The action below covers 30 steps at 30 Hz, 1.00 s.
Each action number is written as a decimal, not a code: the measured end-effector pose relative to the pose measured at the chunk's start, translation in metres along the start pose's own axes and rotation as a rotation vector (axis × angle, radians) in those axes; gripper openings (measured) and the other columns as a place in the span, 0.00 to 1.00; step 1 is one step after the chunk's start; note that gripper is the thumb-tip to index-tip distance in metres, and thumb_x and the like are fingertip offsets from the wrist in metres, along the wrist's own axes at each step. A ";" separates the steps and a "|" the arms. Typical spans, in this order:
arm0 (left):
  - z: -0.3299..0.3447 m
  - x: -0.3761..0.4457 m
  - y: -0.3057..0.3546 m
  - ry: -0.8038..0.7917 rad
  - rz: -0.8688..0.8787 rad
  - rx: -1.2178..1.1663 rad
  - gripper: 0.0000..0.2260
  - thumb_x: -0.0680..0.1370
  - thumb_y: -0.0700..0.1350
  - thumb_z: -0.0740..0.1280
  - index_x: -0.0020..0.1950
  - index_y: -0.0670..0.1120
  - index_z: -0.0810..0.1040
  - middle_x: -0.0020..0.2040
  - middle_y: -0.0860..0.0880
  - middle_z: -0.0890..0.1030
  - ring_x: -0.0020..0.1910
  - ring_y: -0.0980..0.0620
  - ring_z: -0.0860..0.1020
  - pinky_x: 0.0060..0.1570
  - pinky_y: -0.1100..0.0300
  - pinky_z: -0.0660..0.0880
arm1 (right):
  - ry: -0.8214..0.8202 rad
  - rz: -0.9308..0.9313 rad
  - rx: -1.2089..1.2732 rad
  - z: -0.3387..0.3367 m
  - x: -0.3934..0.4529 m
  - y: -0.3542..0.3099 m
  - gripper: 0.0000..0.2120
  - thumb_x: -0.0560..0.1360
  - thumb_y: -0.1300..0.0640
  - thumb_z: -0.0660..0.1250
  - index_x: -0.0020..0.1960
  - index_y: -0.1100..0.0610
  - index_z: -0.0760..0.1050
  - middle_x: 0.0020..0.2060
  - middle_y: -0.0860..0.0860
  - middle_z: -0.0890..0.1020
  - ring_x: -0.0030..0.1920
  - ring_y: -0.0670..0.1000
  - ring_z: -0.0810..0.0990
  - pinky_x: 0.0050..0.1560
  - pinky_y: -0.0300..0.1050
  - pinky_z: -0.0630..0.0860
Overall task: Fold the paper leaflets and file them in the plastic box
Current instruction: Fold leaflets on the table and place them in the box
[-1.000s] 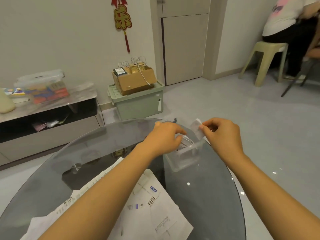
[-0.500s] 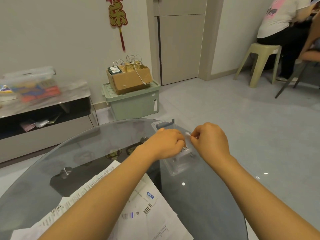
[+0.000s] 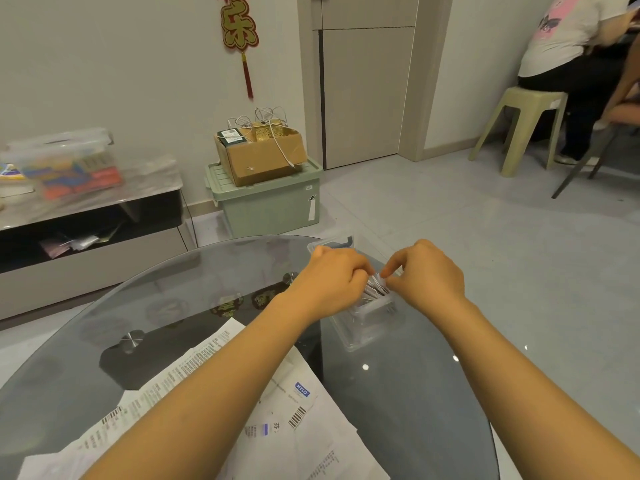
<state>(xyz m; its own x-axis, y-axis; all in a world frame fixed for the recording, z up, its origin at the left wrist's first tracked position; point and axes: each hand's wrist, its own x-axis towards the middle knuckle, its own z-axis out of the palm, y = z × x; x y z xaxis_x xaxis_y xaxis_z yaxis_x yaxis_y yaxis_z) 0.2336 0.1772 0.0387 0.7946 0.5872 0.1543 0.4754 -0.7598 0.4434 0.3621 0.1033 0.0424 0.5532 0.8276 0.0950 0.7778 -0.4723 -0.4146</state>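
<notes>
Both hands meet over the plastic box [image 3: 372, 323], the left hand [image 3: 334, 277] curled with its fingertips among the folded leaflets [image 3: 375, 289] standing inside, the right hand [image 3: 427, 275] pinching the top edge of one of them. A second earlier the right hand held a small folded leaflet clear above the box; now that slip has come down level with the others, so the filing of this piece looks nearly finished. Nearest the person, on the box's near-left side, unfolded leaflets [image 3: 287, 414] lie spread flat across the glass surface [image 3: 415, 393], barcodes and a blue label showing, which suggests plenty of folding remains. The box itself sits toward the far right edge of the surface, and a clear lid [image 3: 332, 241] lies just behind it. Well beyond the box, a green storage crate [image 3: 266, 202] carries a cardboard carton [image 3: 261, 155] against the wall, and a person on a stool [image 3: 526, 126] sits far off to the box's right.
</notes>
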 end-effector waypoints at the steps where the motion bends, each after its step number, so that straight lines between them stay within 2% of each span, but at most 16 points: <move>1: 0.000 0.000 -0.001 0.020 0.006 0.011 0.15 0.78 0.40 0.55 0.56 0.48 0.80 0.48 0.54 0.75 0.49 0.57 0.67 0.66 0.56 0.56 | -0.002 0.019 0.019 0.000 0.001 0.001 0.07 0.72 0.58 0.68 0.40 0.47 0.80 0.36 0.46 0.69 0.38 0.52 0.73 0.32 0.39 0.64; 3: -0.003 0.001 -0.002 0.037 -0.003 -0.012 0.13 0.77 0.40 0.58 0.52 0.51 0.80 0.46 0.54 0.74 0.48 0.56 0.70 0.66 0.55 0.56 | -0.017 0.042 0.024 0.001 0.003 0.001 0.08 0.71 0.58 0.68 0.36 0.47 0.78 0.33 0.47 0.70 0.36 0.52 0.72 0.29 0.38 0.61; 5: -0.009 0.002 -0.003 -0.043 -0.030 -0.069 0.09 0.76 0.42 0.62 0.49 0.52 0.81 0.43 0.57 0.75 0.47 0.56 0.74 0.62 0.57 0.61 | -0.037 0.036 0.030 0.002 0.006 0.001 0.08 0.70 0.56 0.69 0.35 0.45 0.76 0.38 0.50 0.73 0.37 0.52 0.73 0.30 0.38 0.62; 8: -0.021 0.008 -0.002 -0.208 -0.069 -0.113 0.06 0.74 0.50 0.70 0.50 0.55 0.82 0.43 0.60 0.76 0.45 0.59 0.77 0.47 0.63 0.69 | -0.042 0.017 0.075 0.002 0.006 -0.001 0.03 0.71 0.51 0.69 0.39 0.45 0.79 0.45 0.50 0.74 0.46 0.53 0.77 0.38 0.40 0.68; 10: -0.024 0.013 0.000 -0.274 -0.095 -0.038 0.10 0.71 0.51 0.73 0.51 0.54 0.82 0.39 0.61 0.75 0.41 0.59 0.76 0.40 0.66 0.69 | -0.083 0.021 0.091 0.001 0.005 -0.003 0.04 0.71 0.54 0.68 0.42 0.45 0.81 0.45 0.49 0.75 0.50 0.53 0.78 0.41 0.41 0.70; 13: -0.023 0.020 0.005 -0.330 -0.102 0.062 0.09 0.71 0.46 0.74 0.51 0.50 0.83 0.33 0.61 0.75 0.36 0.59 0.75 0.35 0.69 0.67 | -0.138 0.045 0.151 0.001 0.003 -0.003 0.09 0.71 0.60 0.64 0.43 0.49 0.81 0.42 0.48 0.81 0.48 0.52 0.80 0.43 0.43 0.75; 15: -0.022 0.023 0.007 -0.326 -0.082 0.085 0.07 0.72 0.44 0.73 0.49 0.50 0.84 0.32 0.60 0.76 0.34 0.61 0.74 0.33 0.69 0.66 | -0.131 0.060 0.183 0.001 0.003 -0.002 0.10 0.72 0.60 0.63 0.45 0.52 0.82 0.43 0.49 0.82 0.47 0.53 0.80 0.44 0.44 0.76; 17: -0.022 0.025 0.009 -0.307 -0.045 0.106 0.06 0.74 0.42 0.71 0.48 0.50 0.84 0.33 0.59 0.76 0.33 0.60 0.74 0.32 0.70 0.66 | -0.142 0.056 0.221 0.001 0.004 0.001 0.09 0.72 0.60 0.64 0.44 0.52 0.82 0.38 0.48 0.80 0.43 0.52 0.79 0.41 0.42 0.74; 19: -0.022 0.027 0.009 -0.277 -0.004 0.133 0.06 0.75 0.41 0.69 0.48 0.50 0.84 0.36 0.56 0.77 0.36 0.58 0.75 0.33 0.69 0.66 | -0.155 0.039 0.259 0.000 0.005 0.004 0.08 0.72 0.59 0.65 0.43 0.51 0.82 0.34 0.46 0.78 0.37 0.49 0.75 0.35 0.40 0.71; 22: -0.020 0.029 0.006 -0.219 0.041 0.133 0.07 0.75 0.41 0.68 0.47 0.50 0.85 0.42 0.54 0.80 0.43 0.55 0.77 0.39 0.65 0.71 | -0.163 0.040 0.300 -0.003 0.006 0.005 0.06 0.71 0.57 0.67 0.40 0.56 0.82 0.34 0.49 0.78 0.38 0.50 0.74 0.36 0.41 0.69; 24: -0.017 0.029 0.005 -0.196 0.052 0.111 0.07 0.74 0.40 0.68 0.47 0.49 0.85 0.46 0.52 0.82 0.43 0.55 0.77 0.39 0.69 0.71 | -0.197 0.040 0.298 -0.007 0.006 0.005 0.10 0.71 0.54 0.68 0.42 0.60 0.82 0.33 0.50 0.77 0.36 0.50 0.72 0.36 0.42 0.68; 25: -0.015 0.029 0.005 -0.187 0.052 0.100 0.07 0.74 0.39 0.68 0.47 0.48 0.85 0.47 0.51 0.82 0.42 0.56 0.76 0.34 0.75 0.67 | -0.225 0.043 0.289 -0.009 0.006 0.005 0.11 0.70 0.52 0.68 0.43 0.60 0.82 0.34 0.50 0.78 0.37 0.51 0.73 0.38 0.42 0.70; 27: -0.012 0.028 0.003 -0.174 0.036 0.074 0.07 0.74 0.39 0.68 0.48 0.47 0.85 0.46 0.51 0.83 0.41 0.57 0.75 0.30 0.77 0.66 | -0.280 0.054 0.252 -0.010 0.005 0.005 0.13 0.69 0.49 0.69 0.44 0.58 0.83 0.38 0.50 0.80 0.46 0.51 0.76 0.47 0.46 0.74; 29: -0.012 0.028 0.000 -0.164 0.013 0.022 0.06 0.74 0.39 0.69 0.47 0.46 0.85 0.45 0.51 0.84 0.41 0.57 0.77 0.34 0.76 0.68 | -0.306 0.053 0.200 -0.009 0.005 0.004 0.14 0.67 0.47 0.71 0.45 0.56 0.82 0.40 0.49 0.81 0.52 0.52 0.75 0.53 0.47 0.76; 30: -0.012 0.029 -0.002 -0.162 -0.001 -0.007 0.06 0.73 0.39 0.70 0.47 0.46 0.84 0.45 0.51 0.84 0.41 0.56 0.78 0.38 0.73 0.70 | -0.315 0.050 0.184 -0.008 0.006 0.004 0.15 0.65 0.47 0.72 0.45 0.57 0.83 0.39 0.49 0.82 0.51 0.51 0.75 0.51 0.46 0.75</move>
<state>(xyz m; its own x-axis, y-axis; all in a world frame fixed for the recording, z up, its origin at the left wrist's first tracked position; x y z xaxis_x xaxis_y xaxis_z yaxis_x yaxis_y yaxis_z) 0.2510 0.1987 0.0530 0.8449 0.5349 0.0101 0.4738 -0.7569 0.4501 0.3706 0.1041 0.0485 0.4484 0.8710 -0.2008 0.6694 -0.4761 -0.5703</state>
